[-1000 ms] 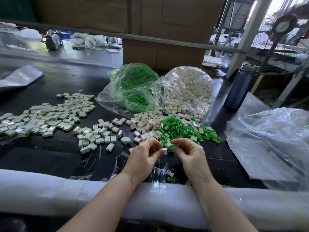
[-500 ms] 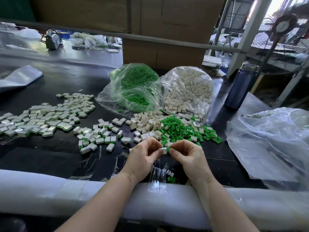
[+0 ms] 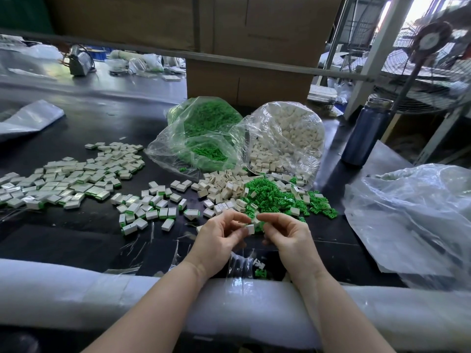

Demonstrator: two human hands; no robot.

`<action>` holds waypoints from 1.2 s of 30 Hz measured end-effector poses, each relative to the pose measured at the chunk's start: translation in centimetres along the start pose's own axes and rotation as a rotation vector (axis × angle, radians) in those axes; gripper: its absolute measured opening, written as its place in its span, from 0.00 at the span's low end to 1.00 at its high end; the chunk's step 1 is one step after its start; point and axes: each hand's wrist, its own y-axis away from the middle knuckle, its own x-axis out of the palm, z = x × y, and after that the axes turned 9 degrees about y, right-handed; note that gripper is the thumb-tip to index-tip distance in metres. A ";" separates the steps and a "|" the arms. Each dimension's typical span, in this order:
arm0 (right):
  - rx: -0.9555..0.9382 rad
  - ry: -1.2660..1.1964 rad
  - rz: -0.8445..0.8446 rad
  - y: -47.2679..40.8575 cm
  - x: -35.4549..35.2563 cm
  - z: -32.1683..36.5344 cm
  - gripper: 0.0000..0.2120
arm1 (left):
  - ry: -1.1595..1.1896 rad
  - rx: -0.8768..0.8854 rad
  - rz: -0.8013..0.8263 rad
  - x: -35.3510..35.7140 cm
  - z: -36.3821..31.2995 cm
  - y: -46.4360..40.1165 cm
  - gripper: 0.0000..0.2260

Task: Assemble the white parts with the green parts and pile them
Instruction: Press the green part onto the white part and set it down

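No legible text anywhere. Cardboard boxes (image 3: pixel 254 34) at 12 o'clock carry faint print, too blurred to read. Nothing else marked.

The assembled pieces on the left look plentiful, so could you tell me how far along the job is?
Done: many assembled pieces lie piled at left. In hand: the left hand pinches a white part; the right hand is close beside it. Left: loose white parts, green parts, and two fairly full bags.
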 end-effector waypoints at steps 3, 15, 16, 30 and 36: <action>-0.004 0.028 0.012 0.0 0.1 0.1 0.10 | 0.032 -0.014 0.035 0.0 -0.1 0.0 0.09; -0.020 -0.044 0.001 0.1 -0.2 0.1 0.07 | -0.021 -0.022 0.044 0.1 -0.1 0.0 0.07; -0.004 -0.056 0.011 0.1 -0.1 0.1 0.07 | -0.018 -0.022 0.044 0.1 -0.1 0.0 0.07; 0.054 -0.019 0.001 0.1 -0.1 0.2 0.05 | -0.053 -0.038 0.031 0.1 -0.2 0.1 0.03; 0.075 -0.058 0.015 0.1 -0.1 0.2 0.04 | -0.046 -0.056 0.028 0.1 0.0 0.0 0.05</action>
